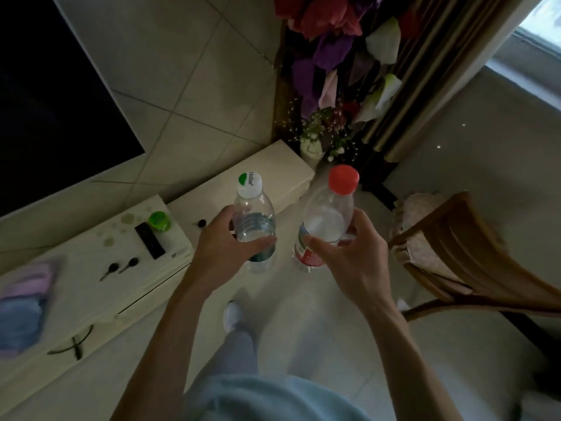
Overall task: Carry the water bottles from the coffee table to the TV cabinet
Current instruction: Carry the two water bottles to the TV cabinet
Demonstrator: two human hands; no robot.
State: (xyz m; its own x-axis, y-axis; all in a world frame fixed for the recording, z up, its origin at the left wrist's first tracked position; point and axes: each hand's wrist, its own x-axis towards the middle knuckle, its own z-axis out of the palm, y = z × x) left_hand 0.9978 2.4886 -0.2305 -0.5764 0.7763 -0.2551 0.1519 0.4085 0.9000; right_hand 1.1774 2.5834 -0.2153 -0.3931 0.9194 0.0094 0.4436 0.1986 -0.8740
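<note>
- White-cap bottle [255, 226] is gripped by the left hand [224, 253]; fingers and thumb are curled round its body, cap up and tilted slightly away.
- Red-cap bottle [328, 214] is gripped by the right hand [349, 262]; thumb and fingers are wrapped round the upper body, and a red label is seen below the grip.
- Both bottles are held in the air, side by side but apart, just off the front of the cabinet [91, 284] towards its right end; neither is set down on it.
- Red-cap bottle is held farther from the cabinet, between it and a wooden chair [470, 253].
- On the cabinet top are noted: a black remote [150, 240], a green lid [158, 221] just behind it, and two keys [121, 267] in front of it.
- A blurred pink-and-blue cloth [27, 305] is seen at the cabinet's left end.
- A dark TV [45, 101] is mounted on the tiled wall above the cabinet.
- Flowers [334, 71] are stood past the cabinet's right end, in the corner.
- A white shoe [233, 316] is seen on the floor in front of the cabinet, below the left hand.
</note>
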